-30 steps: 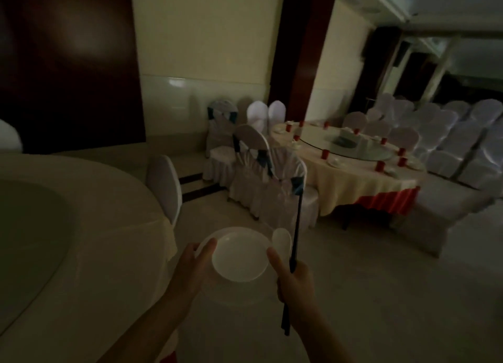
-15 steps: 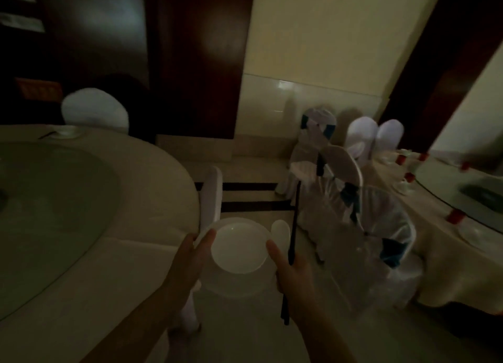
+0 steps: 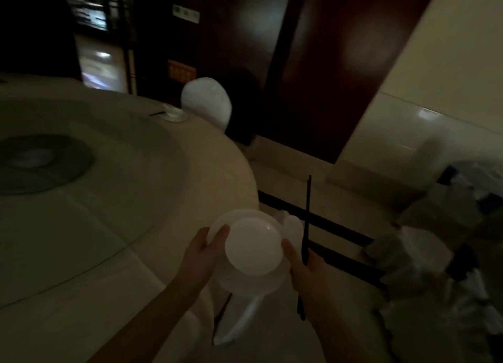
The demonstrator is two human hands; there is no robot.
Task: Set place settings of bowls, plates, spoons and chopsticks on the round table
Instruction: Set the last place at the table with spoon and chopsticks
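I carry a white bowl (image 3: 253, 245) stacked on a white plate (image 3: 245, 283) in front of me, just off the right edge of the round table (image 3: 109, 226) with its cream cloth. My left hand (image 3: 201, 256) grips the plate's left rim, thumb on top. My right hand (image 3: 304, 267) grips the right rim and also holds a white spoon (image 3: 293, 225) and dark chopsticks (image 3: 306, 226) that stand upright. A set bowl and plate (image 3: 172, 114) sit at the table's far edge.
A glass turntable (image 3: 68, 185) covers the table's middle. One white-covered chair (image 3: 206, 101) stands behind the far setting; another white chair (image 3: 245, 316) is below my hands. More covered chairs (image 3: 435, 267) crowd the right. Dark wooden panels line the back wall.
My view has swung left toward the round table, which now fills the left side. The stack and both hands keep the same grip; the other laid table has left view.
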